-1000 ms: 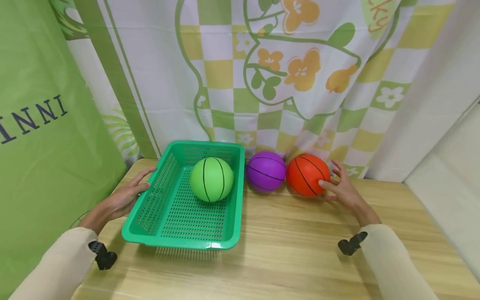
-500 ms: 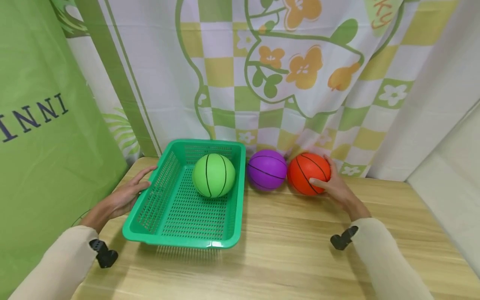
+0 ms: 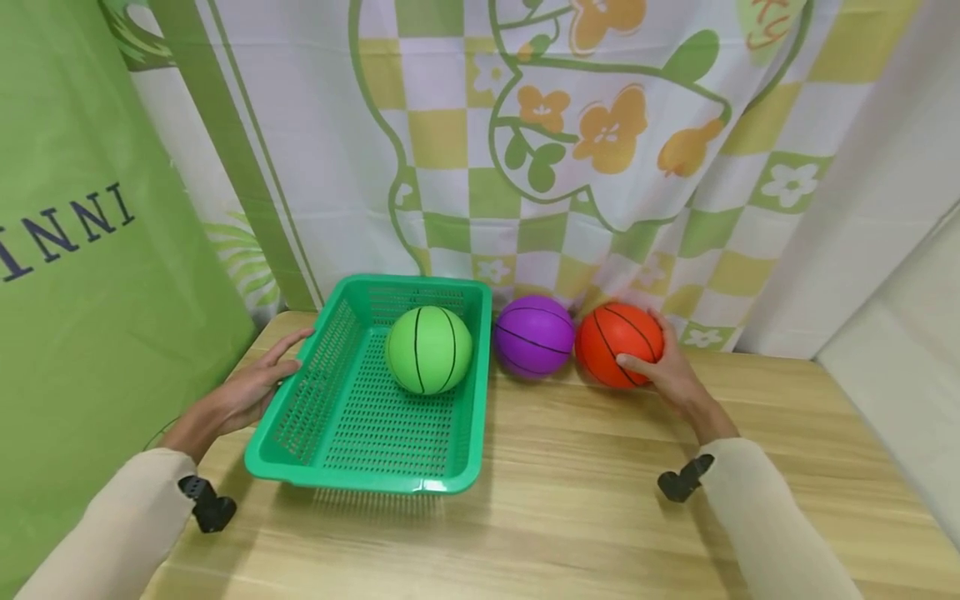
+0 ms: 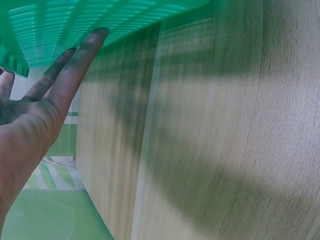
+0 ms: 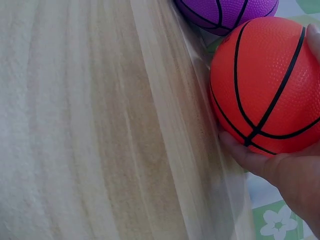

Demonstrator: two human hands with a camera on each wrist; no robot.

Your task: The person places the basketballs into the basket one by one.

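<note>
In the head view a green plastic basket (image 3: 352,477) stands on the wooden table, with a light green mini basketball (image 3: 430,350) inside, towards its back right. My left hand (image 3: 251,393) is at the basket's left side. The left wrist view shows its straight fingers (image 4: 75,75) against the slotted wall. To the right of the basket sit a purple mini basketball (image 3: 534,337) and a red mini basketball (image 3: 618,343), side by side. My right hand (image 3: 671,377) grips the red ball from its right, thumb across the front and fingers round the far side.
A patterned curtain (image 3: 600,208) hangs right behind the balls and basket. Green fabric (image 3: 112,333) hangs at the left, and a pale wall (image 3: 900,400) borders the right. The wooden tabletop (image 3: 585,500) extends in front.
My right hand has moved left onto the red ball and closed round it. The left hand has stayed at the basket's side. The view has shifted slightly.
</note>
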